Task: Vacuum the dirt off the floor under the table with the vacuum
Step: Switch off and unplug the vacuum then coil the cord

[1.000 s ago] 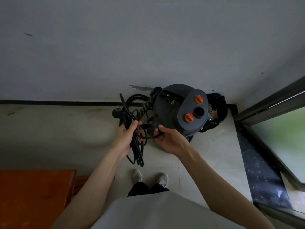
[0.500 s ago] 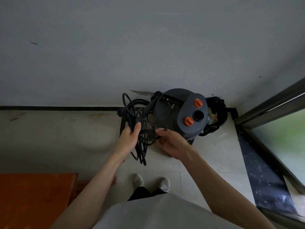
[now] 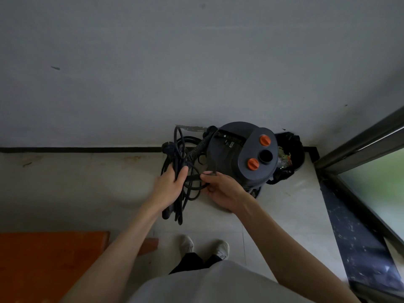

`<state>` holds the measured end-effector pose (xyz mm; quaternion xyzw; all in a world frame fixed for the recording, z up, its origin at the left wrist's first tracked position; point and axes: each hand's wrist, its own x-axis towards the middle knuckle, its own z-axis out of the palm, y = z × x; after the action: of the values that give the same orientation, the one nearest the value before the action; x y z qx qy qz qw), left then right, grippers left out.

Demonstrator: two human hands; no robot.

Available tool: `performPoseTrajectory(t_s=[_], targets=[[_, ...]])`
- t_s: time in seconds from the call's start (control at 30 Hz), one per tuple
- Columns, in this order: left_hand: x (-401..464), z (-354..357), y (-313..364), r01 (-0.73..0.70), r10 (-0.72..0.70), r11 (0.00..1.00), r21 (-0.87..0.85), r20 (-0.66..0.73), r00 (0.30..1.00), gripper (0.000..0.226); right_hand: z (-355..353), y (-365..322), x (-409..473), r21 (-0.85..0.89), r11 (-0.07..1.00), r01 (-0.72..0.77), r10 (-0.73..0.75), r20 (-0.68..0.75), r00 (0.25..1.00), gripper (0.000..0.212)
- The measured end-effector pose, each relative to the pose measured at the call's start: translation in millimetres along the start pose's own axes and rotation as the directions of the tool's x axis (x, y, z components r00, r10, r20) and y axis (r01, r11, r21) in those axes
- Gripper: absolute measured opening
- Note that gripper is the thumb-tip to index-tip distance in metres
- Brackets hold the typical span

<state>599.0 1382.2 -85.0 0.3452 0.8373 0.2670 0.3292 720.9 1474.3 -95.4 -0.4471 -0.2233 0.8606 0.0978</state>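
Left hand [image 3: 169, 189] grasps the bundled black rubber power cord [image 3: 178, 162]; right hand [image 3: 220, 191] pinches one loop. The dark grey drum vacuum [image 3: 236, 158] stands just beyond. Advice: feed loops singly, avoiding the ribbed hose [image 3: 197, 149].

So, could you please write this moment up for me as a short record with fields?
vacuum: dark canister on the floor by the wall, two orange knobs on top
cord: black bundle, beside the vacuum
left hand: grips the cord bundle
right hand: pinches one cord loop
bin: black-lined, behind the vacuum
table: orange-brown edge, lower left
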Motion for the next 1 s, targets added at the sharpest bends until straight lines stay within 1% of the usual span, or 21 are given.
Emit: performPoseTrajectory(t_s=[0.07, 0.17, 0.23, 0.33, 0.37, 0.4, 0.47, 0.5, 0.57, 0.63, 0.7, 0.8, 0.87, 0.93, 1.0], targets=[[-0.9, -4.5, 0.3, -0.07, 0.069, 0.987, 0.146, 0.009, 0.998, 0.043, 2.6, -0.7, -0.3, 0.003, 1.0, -0.004, 0.004, 0.015, 1.0, 0.019], [0.9, -10.8, -1.6, -0.151, 0.157, 0.931, 0.333, 0.01, 0.988, 0.041, 6.3, 0.2, -0.2, 0.0, 1.0, -0.012, 0.012, 0.039, 0.999, 0.019], [3.4, -13.1, -4.1, -0.149, 0.172, 0.888, 0.435, -0.012, 0.985, 0.043, 8.6, 1.7, 0.2, -0.009, 1.0, -0.009, 0.009, 0.042, 0.999, 0.019], [4.4, -11.9, -4.1, -0.097, 0.129, 0.851, 0.517, -0.027, 0.991, 0.052, 11.0, 3.6, 1.3, -0.03, 0.999, 0.012, -0.01, 0.056, 0.998, 0.018], [4.7, -9.9, -5.0, -0.089, 0.107, 0.861, 0.501, -0.008, 0.994, 0.055, 11.5, 4.0, 1.9, -0.021, 1.0, 0.018, -0.017, 0.072, 0.997, 0.018], [4.1, -8.6, -4.1, -0.08, 0.079, 0.895, 0.438, 0.021, 0.997, 0.054, 12.0, 4.0, 1.9, 0.001, 1.0, 0.024, -0.024, 0.088, 0.996, 0.018], [2.9, -8.4, -2.3, -0.015, -0.014, 0.973, 0.232, 0.121, 0.993, 0.044, 11.8, 3.1, 2.4, 0.044, 0.998, 0.043, -0.047, 0.095, 0.994, 0.018], [2.9, -9.7, -2.2, 0.03, -0.054, 0.991, 0.132, 0.179, 0.982, 0.04, 11.3, 2.2, 2.3, 0.046, 0.997, 0.056, -0.06, 0.088, 0.994, 0.018], [1.4, -14.7, -0.3, 0.134, -0.125, 0.991, -0.013, 0.286, 0.95, 0.036, 8.9, -0.4, 2.6, 0.035, 0.996, 0.083, -0.086, 0.07, 0.994, 0.016], [-1.4, -19.4, 3.6, 0.211, -0.163, 0.972, -0.101, 0.351, 0.922, 0.03, 6.9, -3.2, 3.2, 0.018, 0.995, 0.097, -0.098, 0.066, 0.993, 0.014], [-1.1, -21.6, 6.7, 0.222, -0.175, 0.97, -0.099, 0.348, 0.921, 0.03, 6.4, -4.8, 3.7, 0.007, 0.995, 0.104, -0.104, 0.074, 0.992, 0.013], [2.7, -20.5, 9.3, 0.173, -0.153, 0.984, -0.034, 0.318, 0.936, 0.033, 6.3, -4.8, 3.7, -0.021, 0.993, 0.115, -0.113, 0.082, 0.99, 0.013], [4.3, -19.2, 9.7, 0.157, -0.145, 0.988, -0.012, 0.311, 0.939, 0.03, 4.8, -4.5, 4.4, -0.03, 0.993, 0.116, -0.113, 0.071, 0.991, 0.013], [5.1, -18.2, 10.9, 0.152, -0.146, 0.988, 0.001, 0.298, 0.943, 0.025, 3.6, -4.1, 4.7, -0.034, 0.993, 0.114, -0.112, 0.059, 0.992, 0.013], [6.2, -17.4, 10.7, 0.165, -0.155, 0.986, -0.012, 0.27, 0.95, 0.028, 3.9, -2.1, 5.1, -0.063, 0.991, 0.12, -0.116, 0.057, 0.992, 0.013]])
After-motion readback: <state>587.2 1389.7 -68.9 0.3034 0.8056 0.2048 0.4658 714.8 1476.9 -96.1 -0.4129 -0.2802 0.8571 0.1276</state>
